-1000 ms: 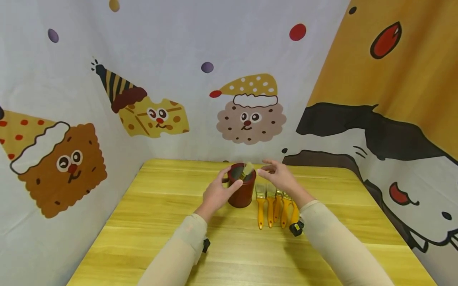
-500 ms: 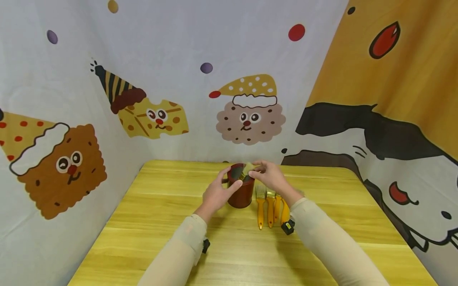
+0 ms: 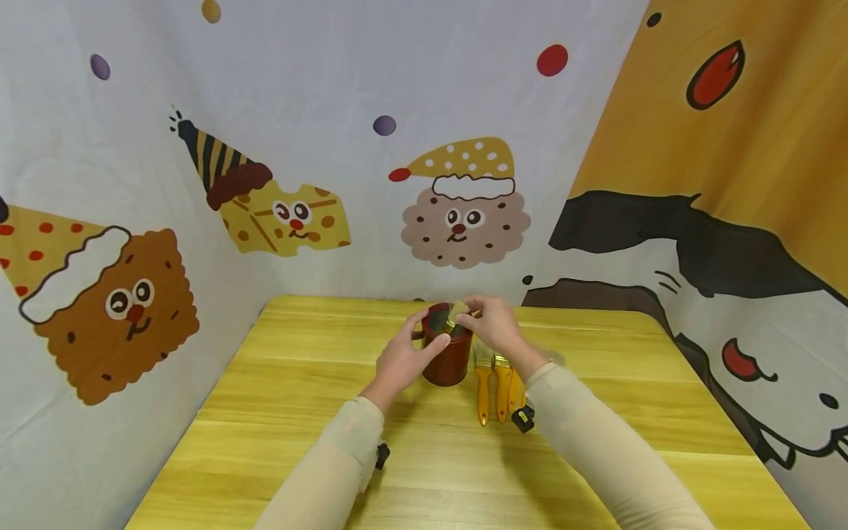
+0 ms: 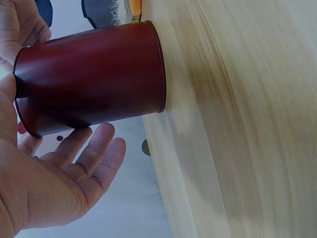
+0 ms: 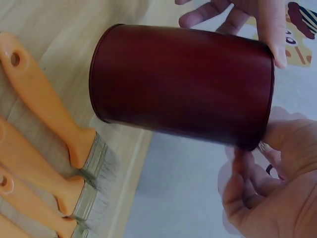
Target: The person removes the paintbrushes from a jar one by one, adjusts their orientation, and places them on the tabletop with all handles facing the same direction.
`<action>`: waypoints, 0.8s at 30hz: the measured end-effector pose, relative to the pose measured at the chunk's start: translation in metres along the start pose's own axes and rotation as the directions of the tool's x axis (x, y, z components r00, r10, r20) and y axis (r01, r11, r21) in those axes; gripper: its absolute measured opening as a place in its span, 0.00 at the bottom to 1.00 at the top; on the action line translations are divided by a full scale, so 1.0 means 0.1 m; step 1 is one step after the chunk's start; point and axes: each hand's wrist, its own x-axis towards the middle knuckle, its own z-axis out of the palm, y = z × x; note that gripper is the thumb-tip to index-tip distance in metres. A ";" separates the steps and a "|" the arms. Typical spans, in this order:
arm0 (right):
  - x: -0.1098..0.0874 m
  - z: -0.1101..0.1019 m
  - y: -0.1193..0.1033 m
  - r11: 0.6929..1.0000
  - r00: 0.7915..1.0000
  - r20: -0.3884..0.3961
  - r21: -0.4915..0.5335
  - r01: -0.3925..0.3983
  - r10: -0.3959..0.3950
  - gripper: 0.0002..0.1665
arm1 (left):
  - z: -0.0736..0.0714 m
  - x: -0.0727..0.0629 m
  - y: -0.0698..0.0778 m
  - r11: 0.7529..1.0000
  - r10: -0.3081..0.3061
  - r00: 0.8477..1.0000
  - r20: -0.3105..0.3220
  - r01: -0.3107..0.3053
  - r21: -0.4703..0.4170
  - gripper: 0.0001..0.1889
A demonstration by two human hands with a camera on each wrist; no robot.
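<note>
A dark red cylindrical cup (image 3: 447, 362) stands upright near the table's back edge. My left hand (image 3: 404, 358) holds it from the left, thumb at the rim and fingers along the far side, as the left wrist view also shows. Out of the cup's mouth leans a paintbrush (image 3: 457, 310), pale bristles upward; the cup wall hides its handle. From the right, my right hand (image 3: 495, 324) pinches this brush by its bristle end, over the rim. In the right wrist view its curled fingers (image 5: 242, 198) are close beside the rim, mostly hiding the brush.
Several orange-handled paintbrushes (image 3: 483, 394) lie side by side right of the cup, bristles toward the back, partly under my right forearm. The wooden table (image 3: 298, 383) meets a patterned cloth (image 3: 331, 88) behind. Each wrist carries a small black camera.
My right hand has moved left from beside the cup to the brush at its rim, its forearm now covering more of the lying brushes. The left hand and cup have stayed put.
</note>
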 end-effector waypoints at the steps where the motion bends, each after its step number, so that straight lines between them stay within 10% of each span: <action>1: 0.00 0.02 -0.02 1.000 1.000 -0.017 -0.025 0.013 -0.013 0.26 | 0.00 0.00 0.00 1.000 0.000 1.000 -0.002 0.000 0.003 0.45; 9: 0.04 0.17 -0.15 0.983 0.987 -0.039 -0.104 0.154 -0.158 0.25 | 0.00 -0.01 0.01 1.000 -0.011 1.000 0.002 0.011 -0.003 0.43; 24: 0.11 0.31 -0.23 0.960 0.981 -0.018 -0.209 0.186 -0.194 0.38 | -0.01 -0.01 0.00 1.000 0.007 1.000 0.022 -0.007 -0.005 0.43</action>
